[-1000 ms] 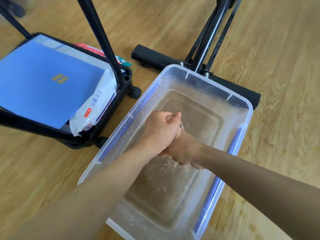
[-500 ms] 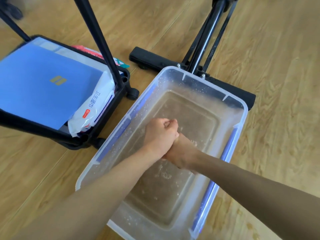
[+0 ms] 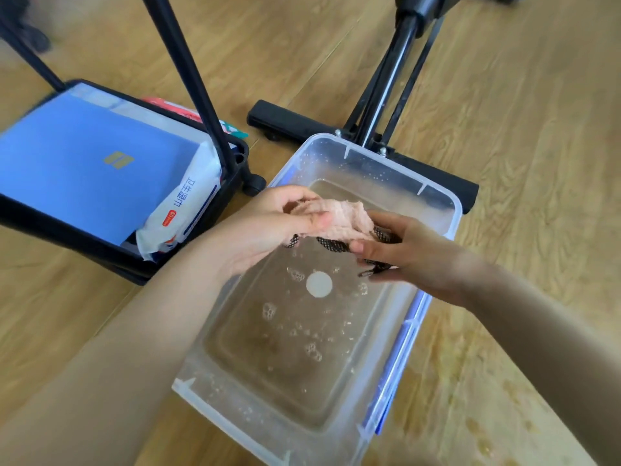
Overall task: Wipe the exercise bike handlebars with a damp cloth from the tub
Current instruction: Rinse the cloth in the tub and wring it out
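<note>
Holding a crumpled pink cloth [image 3: 339,219] just above the water-filled clear tub [image 3: 376,169], both hands are gripping it. The left hand [image 3: 268,227] is curling its fingers round one end and the right hand [image 3: 410,253] is pinching the other, while the black bike base [image 3: 285,121] is sitting right behind the tub.

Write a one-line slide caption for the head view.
The left hand and right hand hold a pink cloth over the water-filled clear tub, by the exercise bike base.

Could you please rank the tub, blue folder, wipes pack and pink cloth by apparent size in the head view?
1. tub
2. blue folder
3. wipes pack and pink cloth: look alike; the cloth is bunched and nearer, so unranked.
</note>
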